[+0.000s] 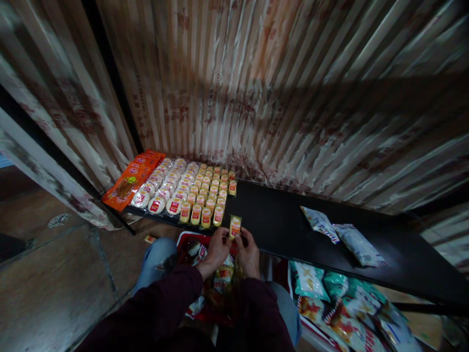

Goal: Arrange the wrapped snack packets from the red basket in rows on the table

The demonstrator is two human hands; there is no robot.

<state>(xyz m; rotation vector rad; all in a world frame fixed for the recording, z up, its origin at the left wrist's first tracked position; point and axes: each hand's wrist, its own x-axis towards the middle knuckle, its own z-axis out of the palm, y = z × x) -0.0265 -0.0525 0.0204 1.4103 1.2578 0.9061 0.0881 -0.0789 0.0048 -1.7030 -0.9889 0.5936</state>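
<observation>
My left hand (pixel 217 248) and my right hand (pixel 249 252) both pinch a small yellow snack packet (pixel 235 226) with a red label, held at the front edge of a black shelf (pixel 286 225). Just left of it lie rows of the same yellow packets (pixel 210 193), then rows of round white packets (pixel 164 186), then orange packets (pixel 134 178) at the shelf's left end. A red basket (pixel 190 239) with more packets sits on my lap under my hands.
Two white bags (pixel 342 234) lie on the right part of the shelf. A box of mixed colourful snack bags (pixel 344 308) stands at lower right. A striped corrugated wall (pixel 293 98) rises behind the shelf. Tiled floor (pixel 54 274) lies to the left.
</observation>
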